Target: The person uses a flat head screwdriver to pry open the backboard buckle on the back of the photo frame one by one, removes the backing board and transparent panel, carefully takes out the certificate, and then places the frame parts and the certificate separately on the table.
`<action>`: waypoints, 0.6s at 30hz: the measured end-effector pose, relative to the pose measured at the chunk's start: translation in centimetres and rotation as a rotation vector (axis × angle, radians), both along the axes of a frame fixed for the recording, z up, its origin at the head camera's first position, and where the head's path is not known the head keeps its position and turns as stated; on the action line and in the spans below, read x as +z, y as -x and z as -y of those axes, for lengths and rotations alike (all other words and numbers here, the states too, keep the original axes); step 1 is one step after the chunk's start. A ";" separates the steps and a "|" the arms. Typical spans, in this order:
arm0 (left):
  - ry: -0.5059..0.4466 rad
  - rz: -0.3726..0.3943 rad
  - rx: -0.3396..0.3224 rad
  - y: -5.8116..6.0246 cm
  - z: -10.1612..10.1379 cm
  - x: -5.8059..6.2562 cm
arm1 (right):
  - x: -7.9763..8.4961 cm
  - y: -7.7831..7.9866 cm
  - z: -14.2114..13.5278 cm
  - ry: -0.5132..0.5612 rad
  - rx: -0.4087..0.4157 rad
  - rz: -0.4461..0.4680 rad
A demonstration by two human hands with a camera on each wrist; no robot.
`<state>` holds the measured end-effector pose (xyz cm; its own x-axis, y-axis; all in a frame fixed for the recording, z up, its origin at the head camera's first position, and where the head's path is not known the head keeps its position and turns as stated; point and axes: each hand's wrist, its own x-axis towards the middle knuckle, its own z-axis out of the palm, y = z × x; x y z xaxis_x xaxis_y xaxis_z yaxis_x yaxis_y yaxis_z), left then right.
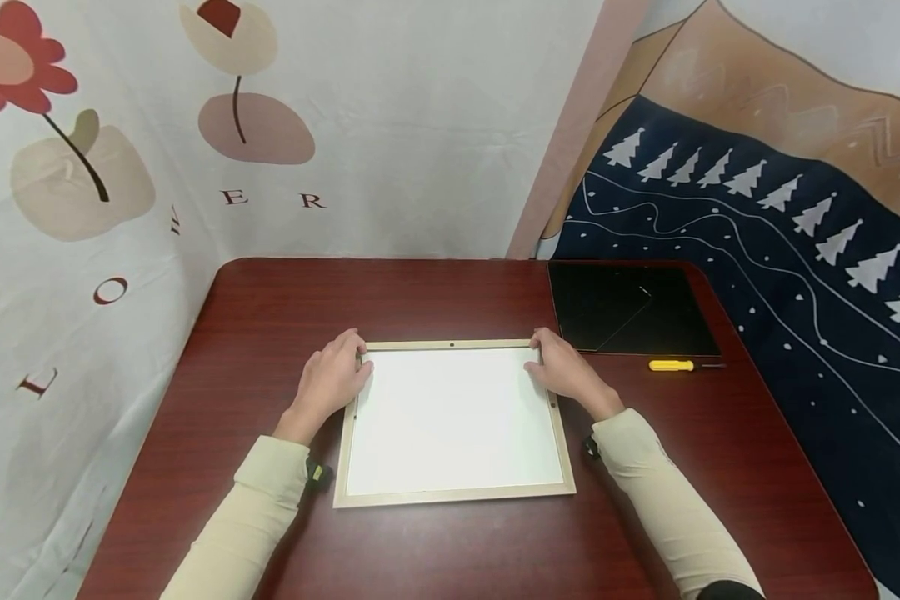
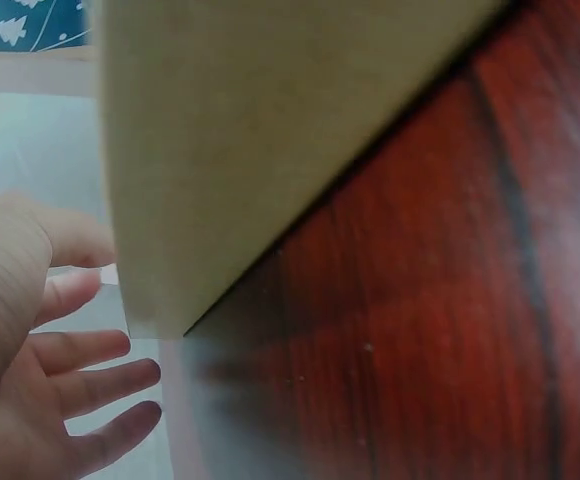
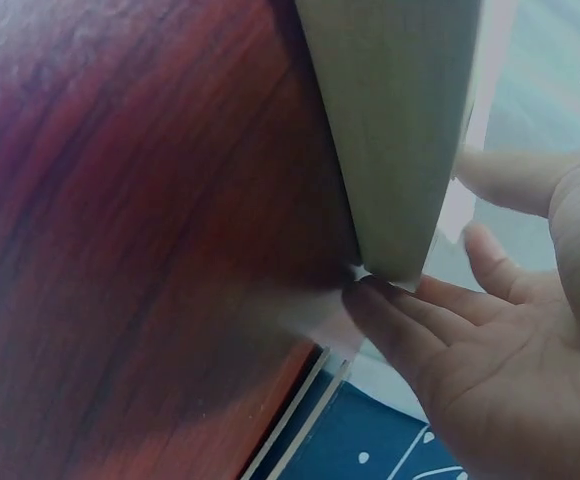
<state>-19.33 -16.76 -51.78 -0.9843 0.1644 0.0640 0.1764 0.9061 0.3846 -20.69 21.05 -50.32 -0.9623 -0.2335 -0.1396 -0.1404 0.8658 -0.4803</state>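
Observation:
A white board in a pale wooden frame [image 1: 453, 421] lies on the table, with small dark holes along its frame. My left hand [image 1: 330, 372] holds the far left corner, its thumb over the face and its fingers around the far edge. In the left wrist view the fingers of that hand [image 2: 45, 370] reach past the end of the thick wooden side. The far right corner is held by my right hand [image 1: 566, 369], thumb on the face. In the right wrist view, fingertips of this hand [image 3: 500, 340] sit right at the frame's lower corner.
A thin black panel [image 1: 633, 308] lies at the table's back right corner. Just in front of it is a screwdriver with a yellow handle [image 1: 671, 365]. The reddish-brown table [image 1: 450, 550] has printed cloth hanging behind it and at its sides.

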 end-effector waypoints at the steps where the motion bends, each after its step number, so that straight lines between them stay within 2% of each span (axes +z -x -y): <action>1: -0.033 0.003 0.009 0.0 0.0 0.1 | 0.0 0.0 0.0 0.016 -0.005 -0.008; 5: -0.145 -0.048 0.002 -0.1 0.1 0.3 | 0.2 -0.1 0.0 0.103 -0.018 -0.060; 8: -0.249 -0.141 -0.036 -0.5 0.3 0.5 | 0.7 -0.4 -0.3 0.203 -0.023 -0.096; 10: -0.336 -0.215 -0.056 -0.7 0.5 0.6 | 1.3 -0.7 -0.5 0.280 -0.032 -0.083; 12: -0.438 -0.288 -0.062 -0.9 0.8 0.7 | 1.9 -1.0 -0.9 0.344 -0.024 -0.020; 14: -0.529 -0.350 -0.069 -1.0 0.9 0.8 | 2.6 -1.3 -1.4 0.389 -0.003 0.088; 18: -0.657 -0.406 -0.061 -1.1 1.0 0.8 | 3.5 -2.1 -2.2 0.424 0.065 0.312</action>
<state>-18.20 -17.78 -51.02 -0.8535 0.0207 0.5207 0.4603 0.4983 0.7347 -18.63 23.21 -46.84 -0.8714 -0.3899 -0.2976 0.0182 0.5807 -0.8139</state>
